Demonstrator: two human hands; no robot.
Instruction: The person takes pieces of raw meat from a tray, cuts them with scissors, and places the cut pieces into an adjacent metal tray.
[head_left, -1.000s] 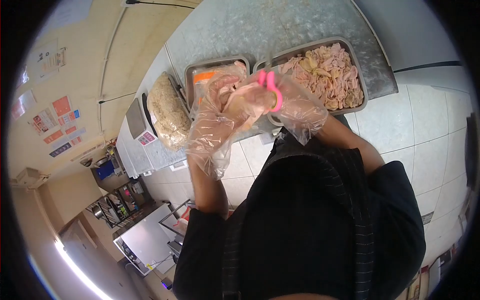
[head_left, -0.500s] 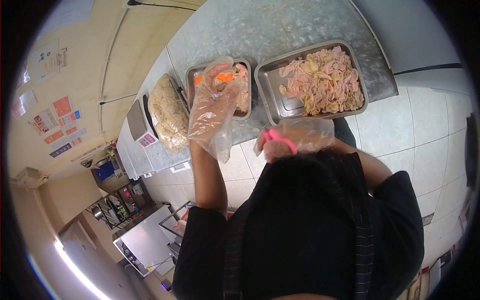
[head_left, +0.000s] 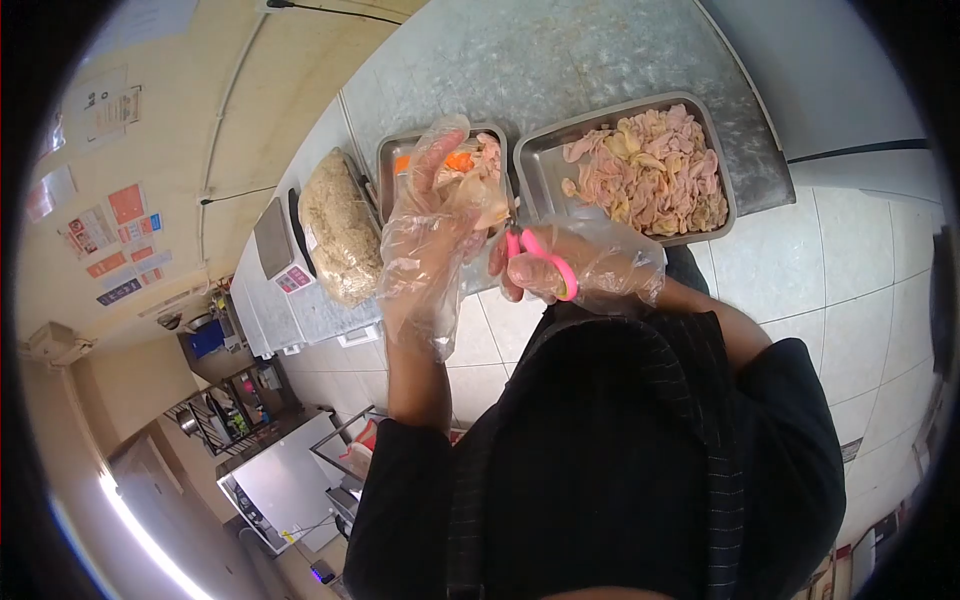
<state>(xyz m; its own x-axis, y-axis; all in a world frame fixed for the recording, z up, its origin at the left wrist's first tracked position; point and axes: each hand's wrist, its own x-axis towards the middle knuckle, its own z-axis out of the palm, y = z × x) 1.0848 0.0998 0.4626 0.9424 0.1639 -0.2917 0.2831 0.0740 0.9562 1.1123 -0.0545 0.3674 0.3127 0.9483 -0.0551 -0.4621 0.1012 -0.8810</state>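
My left hand point(head_left: 430, 225), in a loose clear plastic glove, is closed on a pale piece of raw meat point(head_left: 486, 205) that looks like chicken. It is over the near part of the smaller metal tray point(head_left: 384, 165), which holds more pale pieces and something bright orange point(head_left: 459, 161). Pink-handled scissors point(head_left: 562, 277) sit in my gloved right hand point(head_left: 600, 265), their tip beside the piece in my left hand. The larger metal tray point(head_left: 541, 172), just beyond my right hand, has a heap of pinkish-yellow pieces point(head_left: 655, 165) toward its right side.
Left of the smaller tray lies a clear bag of beige, crumb-like stuff point(head_left: 340, 230). A digital scale point(head_left: 282, 250) stands beyond it on the metal table point(head_left: 590, 50). Papers hang on the wall at the left. Tiled floor point(head_left: 800, 260) shows past the table's near edge.
My left hand has drawn back slightly from the smaller tray, and the pale piece now shows in it. My right hand has brought the scissors forward and left, up to that piece.
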